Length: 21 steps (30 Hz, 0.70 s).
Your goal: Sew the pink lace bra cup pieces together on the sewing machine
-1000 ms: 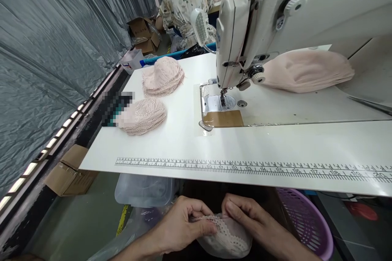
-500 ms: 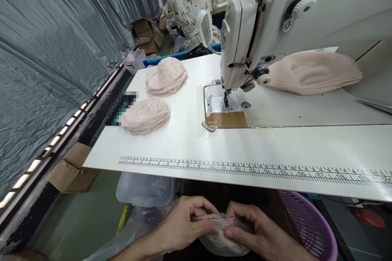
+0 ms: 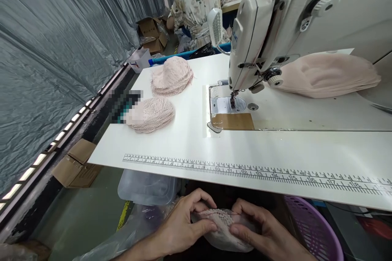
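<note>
Below the table's front edge, my left hand point(image 3: 191, 222) pinches the left side of a pale, cup-shaped fabric piece point(image 3: 225, 232) with a lacy upper part and a reddish stitched line. My right hand point(image 3: 257, 226) grips its right side between thumb and fingers. On the white table point(image 3: 183, 138), two stacks of pink lace pieces, an upper one point(image 3: 171, 75) and a lower one point(image 3: 150, 115), lie left of the sewing machine point(image 3: 251, 45). A stack of smooth pink pieces point(image 3: 327, 74) rests behind the needle area, to the right.
A purple basket point(image 3: 315, 228) stands below the table at the right. Under the left part are a clear plastic bin point(image 3: 147, 187) and plastic sheeting. A cardboard box point(image 3: 76, 165) is on the floor. Another person point(image 3: 199, 8) in a floral top sits beyond the table.
The view has shifted, so the table and machine appear slightly farther right. Both hands still hold the fabric piece, with its lacy edge now more open to view.
</note>
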Each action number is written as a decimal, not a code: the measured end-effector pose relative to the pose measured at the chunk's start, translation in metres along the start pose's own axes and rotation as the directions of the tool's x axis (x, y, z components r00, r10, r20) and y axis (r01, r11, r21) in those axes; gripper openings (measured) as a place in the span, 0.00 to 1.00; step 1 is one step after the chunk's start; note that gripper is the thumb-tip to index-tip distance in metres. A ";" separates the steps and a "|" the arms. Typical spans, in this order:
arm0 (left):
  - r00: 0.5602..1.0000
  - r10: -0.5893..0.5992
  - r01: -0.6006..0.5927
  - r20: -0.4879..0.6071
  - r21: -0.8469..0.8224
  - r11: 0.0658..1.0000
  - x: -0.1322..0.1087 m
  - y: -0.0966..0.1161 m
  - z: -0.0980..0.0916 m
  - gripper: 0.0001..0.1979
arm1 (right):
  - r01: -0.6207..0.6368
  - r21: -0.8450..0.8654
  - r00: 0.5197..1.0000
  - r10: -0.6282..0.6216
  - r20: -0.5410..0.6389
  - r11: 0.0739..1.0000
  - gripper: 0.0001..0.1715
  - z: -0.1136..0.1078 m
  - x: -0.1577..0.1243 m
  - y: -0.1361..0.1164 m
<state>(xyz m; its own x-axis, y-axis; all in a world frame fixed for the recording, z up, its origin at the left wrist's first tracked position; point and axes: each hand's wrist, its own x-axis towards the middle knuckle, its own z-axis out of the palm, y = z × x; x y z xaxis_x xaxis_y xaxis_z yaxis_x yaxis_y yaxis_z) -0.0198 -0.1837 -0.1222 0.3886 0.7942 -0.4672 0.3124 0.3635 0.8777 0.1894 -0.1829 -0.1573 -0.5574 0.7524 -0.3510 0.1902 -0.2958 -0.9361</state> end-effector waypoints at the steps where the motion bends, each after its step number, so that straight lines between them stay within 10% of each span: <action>1: 1.000 0.005 -0.005 -0.002 -0.003 1.000 0.000 0.000 0.000 0.10 | 0.002 0.015 1.000 -0.002 -0.002 1.000 0.19 0.000 0.000 0.001; 21: 1.000 0.031 -0.031 0.000 0.180 0.983 -0.003 0.004 0.000 0.07 | 0.057 -0.045 0.998 -0.057 -0.008 0.997 0.07 0.008 0.000 -0.009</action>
<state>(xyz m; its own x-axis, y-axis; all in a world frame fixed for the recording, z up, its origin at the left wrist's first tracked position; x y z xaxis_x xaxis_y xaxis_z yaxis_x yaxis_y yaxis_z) -0.0192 -0.1845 -0.1172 0.3982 0.8052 -0.4394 0.4513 0.2450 0.8581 0.1809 -0.1849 -0.1486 -0.5610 0.7727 -0.2968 0.1940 -0.2258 -0.9547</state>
